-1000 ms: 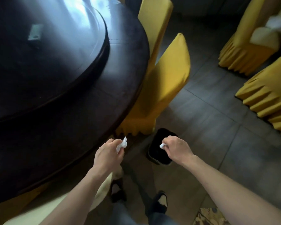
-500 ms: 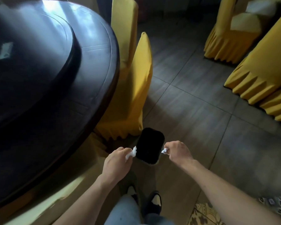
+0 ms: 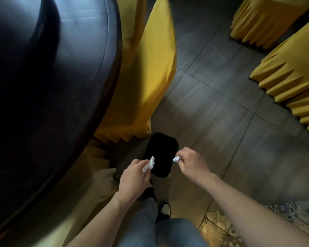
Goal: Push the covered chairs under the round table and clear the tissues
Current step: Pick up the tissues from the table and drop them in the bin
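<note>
Pinching a crumpled white tissue wad (image 3: 148,164) between thumb and fingers, my left hand (image 3: 132,177) hangs at the near left rim of the black, round-cornered waste bin (image 3: 161,154) on the floor. My right hand (image 3: 193,164) is closed on a smaller white tissue scrap (image 3: 175,159) at its fingertips, over the bin's near right rim. Both bits of paper sit right at the edge of the dark opening, not yet clearly inside it.

I judge these tissues to weigh almost nothing; they are soft and already crushed, so a fingertip pinch anywhere on the wad is enough. The catch is that something so light may drift or cling to skin, so I would want each one well over the opening before I spread my fingers.

Just beyond the bin, a yellow fabric-covered chair (image 3: 150,77) stands against the edge of the dark round wooden table (image 3: 75,86), which lies to the bin's left. More yellow-covered chairs (image 3: 284,77) stand well apart to the bin's far right. Those covers look loose and likely to slide under a push, so I would grip the chair back itself.
</note>
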